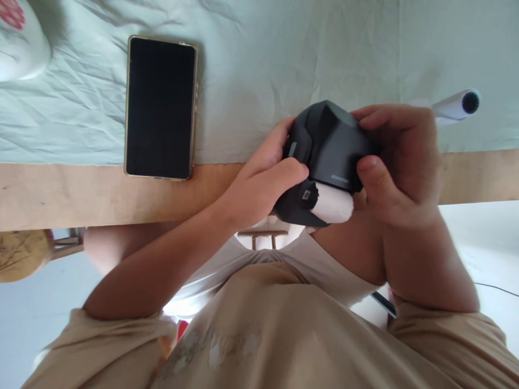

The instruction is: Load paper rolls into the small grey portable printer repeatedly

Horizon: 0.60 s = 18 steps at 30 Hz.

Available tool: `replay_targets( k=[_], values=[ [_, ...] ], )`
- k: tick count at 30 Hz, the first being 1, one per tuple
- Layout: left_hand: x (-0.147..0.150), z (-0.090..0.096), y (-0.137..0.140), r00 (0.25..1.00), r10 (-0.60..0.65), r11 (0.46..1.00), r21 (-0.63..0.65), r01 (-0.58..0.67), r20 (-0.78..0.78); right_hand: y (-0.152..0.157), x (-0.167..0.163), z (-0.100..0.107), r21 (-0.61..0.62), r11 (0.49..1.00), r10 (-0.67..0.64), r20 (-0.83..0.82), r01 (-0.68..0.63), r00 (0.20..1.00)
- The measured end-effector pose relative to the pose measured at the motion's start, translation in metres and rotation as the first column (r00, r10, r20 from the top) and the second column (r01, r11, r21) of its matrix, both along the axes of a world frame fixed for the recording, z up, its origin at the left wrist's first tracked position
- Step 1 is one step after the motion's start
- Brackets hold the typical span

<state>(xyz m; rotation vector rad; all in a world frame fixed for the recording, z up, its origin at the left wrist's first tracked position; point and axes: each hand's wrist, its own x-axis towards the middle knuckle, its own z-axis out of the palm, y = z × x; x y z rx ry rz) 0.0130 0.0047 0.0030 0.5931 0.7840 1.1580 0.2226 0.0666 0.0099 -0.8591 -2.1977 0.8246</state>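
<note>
Over the table's front edge, both hands hold a small black label printer [336, 140], with faint lettering on its smooth cover. A white paper roll [334, 204] pokes out of its near side, below the cover. My left hand [263, 173] is wrapped round the printer's left side, its thumb lying near the paper roll and its other fingers mostly hidden behind the body. On the right side, my right hand [405, 162] grips the printer's cover between thumb and fingers. Some of its fingers are hidden behind the printer.
A tablet [160, 108] with a dark screen lies left on the pale green cloth [251, 65]. A white tube with a dark end [458, 104] is on the right. A white rounded object [24, 48] stands top left. A wooden stool [24, 254] is below the table edge.
</note>
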Motion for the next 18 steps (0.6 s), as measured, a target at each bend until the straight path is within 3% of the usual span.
replay_targets(
  k=[9, 18],
  values=[
    [-0.0043, -0.0078, 0.0008, 0.999, -0.048, 0.993, 0.107, 0.045, 0.020, 0.0013, -0.0001, -0.0002, 0.016, 1.000, 0.018, -0.020, -0.018, 1.000],
    [0.0000, -0.0079, -0.0012, 0.994, -0.019, 0.999, 0.042, 0.023, -0.103, 0.0001, 0.0001, 0.0005, 0.000, 1.000, 0.012, -0.017, -0.012, 1.000]
  ],
)
